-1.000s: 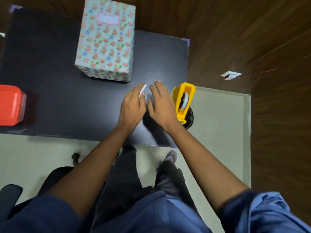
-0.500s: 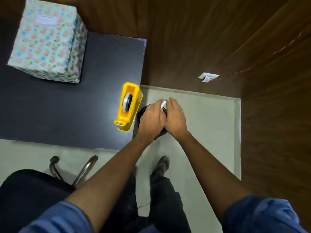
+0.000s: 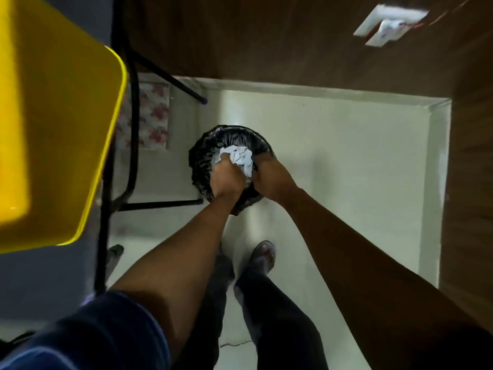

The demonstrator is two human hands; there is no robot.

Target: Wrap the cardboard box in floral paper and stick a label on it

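Both hands reach down into a black-lined waste bin (image 3: 198,166) on the floor. White paper scraps (image 3: 241,156) lie bunched at its mouth. My left hand (image 3: 226,178) has its fingers curled over the white paper and grips it. My right hand (image 3: 270,177) is at the bin's right rim, touching the same paper, with its fingertips hidden inside the bin. The floral-wrapped box is out of view.
The yellow tape dispenser (image 3: 53,134) looms blurred at the left, on the table edge close to the camera. Black table legs (image 3: 133,102) stand left of the bin, with a floral paper sheet (image 3: 153,116) on the floor behind them. Wooden walls enclose the pale floor (image 3: 346,161); my feet are below the bin.
I have leaned down from the table toward the bin. Both hands dropped with the white scrap into the bin's mouth. The wrapped box has left the view.
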